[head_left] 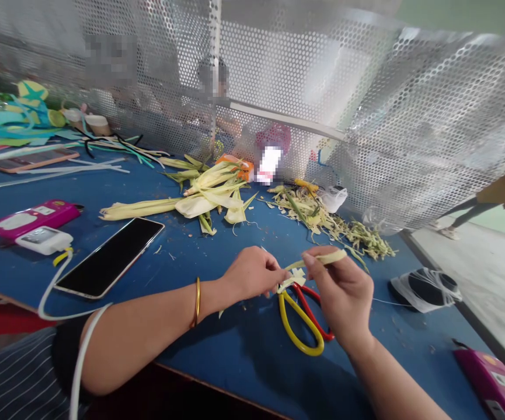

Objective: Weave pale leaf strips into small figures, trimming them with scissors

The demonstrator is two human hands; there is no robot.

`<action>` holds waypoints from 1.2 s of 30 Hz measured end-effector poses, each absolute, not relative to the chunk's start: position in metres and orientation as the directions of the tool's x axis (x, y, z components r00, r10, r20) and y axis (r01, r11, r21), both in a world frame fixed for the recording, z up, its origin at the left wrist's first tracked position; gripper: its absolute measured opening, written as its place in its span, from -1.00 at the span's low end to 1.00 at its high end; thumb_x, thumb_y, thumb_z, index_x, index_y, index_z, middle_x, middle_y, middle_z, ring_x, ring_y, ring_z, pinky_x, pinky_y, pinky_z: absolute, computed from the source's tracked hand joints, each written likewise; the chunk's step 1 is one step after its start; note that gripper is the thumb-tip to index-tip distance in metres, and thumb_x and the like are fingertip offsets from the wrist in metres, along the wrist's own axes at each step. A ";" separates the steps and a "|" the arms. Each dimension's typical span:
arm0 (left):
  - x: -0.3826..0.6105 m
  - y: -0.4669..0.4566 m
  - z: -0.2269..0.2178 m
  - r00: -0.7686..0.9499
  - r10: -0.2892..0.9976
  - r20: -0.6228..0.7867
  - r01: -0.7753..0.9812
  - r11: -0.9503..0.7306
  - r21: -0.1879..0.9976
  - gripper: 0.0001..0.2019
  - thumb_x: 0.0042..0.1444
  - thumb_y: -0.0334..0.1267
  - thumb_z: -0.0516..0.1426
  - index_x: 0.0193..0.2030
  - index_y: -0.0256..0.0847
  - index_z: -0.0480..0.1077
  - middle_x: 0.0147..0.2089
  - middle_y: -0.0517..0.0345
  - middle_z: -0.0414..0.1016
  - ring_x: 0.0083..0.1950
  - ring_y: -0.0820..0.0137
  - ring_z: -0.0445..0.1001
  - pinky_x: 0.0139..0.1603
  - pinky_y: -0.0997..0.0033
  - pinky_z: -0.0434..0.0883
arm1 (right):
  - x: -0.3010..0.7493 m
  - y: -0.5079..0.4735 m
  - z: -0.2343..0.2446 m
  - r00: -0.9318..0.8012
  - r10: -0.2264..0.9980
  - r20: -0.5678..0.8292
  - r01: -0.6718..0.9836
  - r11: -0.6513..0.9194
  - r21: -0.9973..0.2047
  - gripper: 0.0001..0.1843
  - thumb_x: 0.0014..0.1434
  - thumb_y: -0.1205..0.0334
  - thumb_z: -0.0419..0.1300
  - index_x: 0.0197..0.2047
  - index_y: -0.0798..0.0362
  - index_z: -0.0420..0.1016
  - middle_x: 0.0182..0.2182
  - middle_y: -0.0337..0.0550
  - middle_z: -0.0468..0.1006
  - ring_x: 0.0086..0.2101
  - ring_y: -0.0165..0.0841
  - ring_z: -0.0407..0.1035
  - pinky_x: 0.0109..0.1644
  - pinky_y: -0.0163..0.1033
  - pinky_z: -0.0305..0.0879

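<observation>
My left hand [252,273] and my right hand [343,289] meet over the blue table [217,350], both pinching a pale yellow-green leaf strip [320,258] that is folded between the fingertips. A gold bangle [197,303] circles my left wrist. Scissors with one yellow and one red handle loop [302,324] lie on the table just beneath my hands. A heap of long pale leaves [199,198] lies further back, and a pile of leaf trimmings [331,224] sits to its right.
A black phone [110,256] on a white cable lies at the left, beside a white power bank [44,239] and a pink device [31,217]. A spool in a plastic bag [427,287] is at the right. A perforated metal screen [366,105] borders the table, with people behind it.
</observation>
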State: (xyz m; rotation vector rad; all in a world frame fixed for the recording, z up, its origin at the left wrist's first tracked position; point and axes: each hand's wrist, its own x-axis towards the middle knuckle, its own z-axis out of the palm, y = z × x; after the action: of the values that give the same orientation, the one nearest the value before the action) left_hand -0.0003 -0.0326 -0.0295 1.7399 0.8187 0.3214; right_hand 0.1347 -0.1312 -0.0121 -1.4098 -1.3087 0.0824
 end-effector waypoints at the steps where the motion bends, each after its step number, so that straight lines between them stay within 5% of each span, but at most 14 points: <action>1: 0.000 -0.033 -0.030 0.714 0.683 -0.156 0.348 -0.152 0.925 -0.72 0.02 -0.08 0.19 -0.57 -0.24 0.42 -0.61 0.18 0.44 -0.61 0.48 0.37 -0.58 0.52 0.24 | 0.131 -0.134 -0.010 0.269 0.699 0.663 0.713 0.318 -0.625 -0.91 0.25 0.29 0.21 -0.32 0.00 0.50 -0.48 -0.25 0.51 -0.49 -0.42 0.32 -0.38 -0.27 0.23; 3: -0.001 -0.032 -0.029 0.707 0.695 -0.131 0.278 -0.103 0.955 -0.73 0.00 -0.12 0.19 -0.60 -0.23 0.39 -0.65 0.22 0.39 -0.63 0.49 0.34 -0.58 0.52 0.23 | 0.124 -0.138 -0.008 0.006 0.651 0.759 0.819 0.432 -0.377 -0.89 0.25 0.40 0.17 -0.24 0.01 0.49 -0.43 -0.22 0.55 -0.45 -0.40 0.37 -0.32 -0.24 0.26; 6: -0.002 -0.028 -0.022 0.700 0.672 -0.240 0.156 0.184 0.970 -0.75 0.01 -0.13 0.17 -0.54 -0.27 0.46 -0.64 0.23 0.38 -0.66 0.53 0.26 -0.63 0.52 0.16 | 0.119 -0.140 -0.012 -0.300 0.574 0.762 0.843 0.534 -0.070 -0.82 0.22 0.49 0.15 -0.15 0.07 0.46 -0.41 -0.17 0.58 -0.43 -0.38 0.39 -0.26 -0.19 0.26; 10: -0.004 -0.019 -0.010 0.663 0.657 -0.360 0.069 0.425 0.902 -0.81 0.03 -0.21 0.19 -0.40 -0.32 0.54 -0.45 0.08 0.55 -0.57 0.55 0.37 -0.66 0.56 -0.02 | 0.116 -0.135 -0.026 -0.487 0.606 0.629 0.840 0.521 0.150 -0.87 0.24 0.48 0.13 -0.18 0.14 0.46 -0.44 -0.15 0.56 -0.45 -0.35 0.36 -0.25 -0.15 0.20; 14: -0.005 -0.014 -0.006 0.675 0.626 -0.390 -0.038 0.557 0.830 -0.86 0.05 -0.29 0.21 -0.37 -0.36 0.53 -0.34 -0.01 0.59 -0.45 0.50 0.48 -0.64 0.58 0.03 | 0.117 -0.128 -0.035 -0.469 0.688 0.554 0.871 0.465 0.161 -0.86 0.28 0.46 0.09 -0.21 0.14 0.48 -0.42 -0.13 0.54 -0.42 -0.31 0.34 -0.26 -0.14 0.16; 18: -0.005 -0.013 -0.009 0.697 0.576 -0.426 -0.101 0.668 0.737 -0.86 0.12 -0.29 0.20 -0.32 -0.34 0.54 -0.37 0.06 0.58 -0.41 0.50 0.50 -0.47 0.58 0.33 | 0.121 -0.124 -0.039 -0.474 0.715 0.514 0.873 0.455 0.173 -0.84 0.30 0.44 0.07 -0.20 0.15 0.48 -0.41 -0.11 0.52 -0.39 -0.30 0.33 -0.25 -0.15 0.16; 26: 0.000 -0.023 -0.012 0.688 0.612 -0.391 -0.168 0.658 0.734 -0.86 0.13 -0.36 0.20 -0.41 -0.36 0.52 -0.43 0.03 0.56 -0.41 0.47 0.51 -0.34 0.53 0.41 | 0.112 -0.127 -0.034 -0.515 0.628 0.583 0.856 0.401 0.325 -0.73 0.32 0.46 0.02 0.01 0.18 0.47 -0.40 -0.14 0.51 -0.36 -0.31 0.34 -0.14 -0.11 0.24; 31: 0.003 -0.033 -0.019 0.690 0.626 -0.363 -0.110 0.587 0.802 -0.88 0.07 -0.35 0.21 -0.40 -0.36 0.56 -0.44 0.06 0.54 -0.42 0.50 0.46 -0.37 0.54 0.34 | 0.103 -0.121 -0.037 -0.552 0.613 0.566 0.834 0.394 0.387 -0.71 0.31 0.47 -0.02 -0.26 0.10 0.52 -0.46 -0.16 0.48 -0.39 -0.30 0.35 -0.06 -0.07 0.28; 34: 0.003 -0.034 -0.021 0.688 0.639 -0.345 -0.115 0.565 0.817 -0.87 0.03 -0.31 0.24 -0.42 -0.35 0.56 -0.44 0.08 0.54 -0.42 0.50 0.45 -0.36 0.54 0.33 | 0.105 -0.123 -0.039 -0.543 0.585 0.602 0.838 0.426 0.342 -0.74 0.30 0.48 0.00 -0.26 0.08 0.49 -0.45 -0.17 0.49 -0.37 -0.31 0.37 -0.07 -0.09 0.27; 36: 0.003 -0.033 -0.021 0.682 0.660 -0.316 -0.138 0.541 0.830 -0.86 0.01 -0.28 0.26 -0.42 -0.34 0.56 -0.44 0.09 0.54 -0.43 0.51 0.44 -0.35 0.55 0.34 | 0.110 -0.125 -0.039 -0.444 0.587 0.677 0.874 0.451 0.182 -0.80 0.29 0.47 0.04 -0.19 0.07 0.46 -0.36 -0.14 0.54 -0.30 -0.30 0.40 -0.05 -0.10 0.26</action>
State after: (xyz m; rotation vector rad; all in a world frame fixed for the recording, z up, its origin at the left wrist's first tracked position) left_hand 0.0029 -0.0325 -0.0208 0.8795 0.6730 0.5188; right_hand 0.1099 -0.1254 -0.0385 -1.2178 -2.1754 -0.7126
